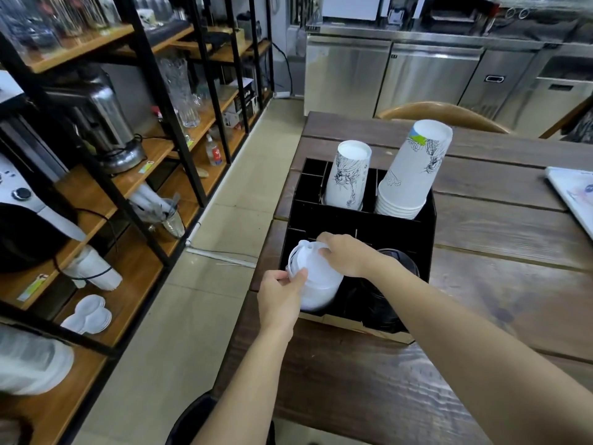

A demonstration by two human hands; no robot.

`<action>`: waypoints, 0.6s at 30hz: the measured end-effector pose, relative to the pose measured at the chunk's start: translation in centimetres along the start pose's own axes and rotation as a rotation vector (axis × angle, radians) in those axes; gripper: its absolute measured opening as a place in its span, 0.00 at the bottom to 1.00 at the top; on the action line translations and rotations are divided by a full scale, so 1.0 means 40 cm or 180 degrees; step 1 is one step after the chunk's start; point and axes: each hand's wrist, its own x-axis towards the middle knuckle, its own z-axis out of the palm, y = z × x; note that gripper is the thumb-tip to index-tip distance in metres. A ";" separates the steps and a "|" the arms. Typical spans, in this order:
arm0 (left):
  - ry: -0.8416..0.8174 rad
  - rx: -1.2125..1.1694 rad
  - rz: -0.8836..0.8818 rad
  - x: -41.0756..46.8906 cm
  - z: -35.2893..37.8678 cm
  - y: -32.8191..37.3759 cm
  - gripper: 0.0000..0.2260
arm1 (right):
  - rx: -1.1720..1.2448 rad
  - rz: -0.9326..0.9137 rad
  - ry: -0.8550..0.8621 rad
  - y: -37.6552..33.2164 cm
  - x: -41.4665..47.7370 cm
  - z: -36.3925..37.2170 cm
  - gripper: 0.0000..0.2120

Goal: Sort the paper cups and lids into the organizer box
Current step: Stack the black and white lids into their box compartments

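A black organizer box (330, 216) stands at the near left corner of the wooden table. Its two back compartments hold upside-down stacks of printed paper cups: a short stack (348, 175) on the left and a taller, leaning stack (414, 170) on the right. A stack of white lids (316, 281) sits tilted in the front left compartment. My left hand (280, 297) grips its near left edge and my right hand (345, 255) presses on its top right. Black lids (398, 261) fill the front right compartment, partly hidden by my right forearm.
A wooden table (481, 284) carries the box, with a white booklet (574, 194) at its right edge. Left of the table runs a tiled aisle beside black-framed wooden shelves (134, 175) holding jars, appliances and spare white lids (88, 316). Steel counters stand behind.
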 end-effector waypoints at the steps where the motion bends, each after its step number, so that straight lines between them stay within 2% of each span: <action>1: -0.0023 0.0028 0.0002 0.001 0.000 -0.001 0.12 | -0.0012 -0.0006 0.0009 0.001 0.000 0.001 0.15; 6: -0.0198 0.0080 -0.0074 0.013 -0.002 -0.002 0.15 | -0.0161 -0.0028 -0.0043 0.002 -0.002 0.001 0.15; 12: -0.0232 0.0255 -0.0043 0.006 0.001 0.016 0.12 | -0.0172 -0.0123 0.0140 0.011 -0.021 -0.027 0.19; 15: 0.0105 0.0410 0.0283 0.004 0.003 0.037 0.14 | -0.0001 -0.0177 0.0506 0.025 -0.044 -0.054 0.18; 18: 0.0335 0.0549 0.0798 -0.014 0.020 0.087 0.11 | 0.0256 -0.0222 0.1266 0.049 -0.072 -0.091 0.12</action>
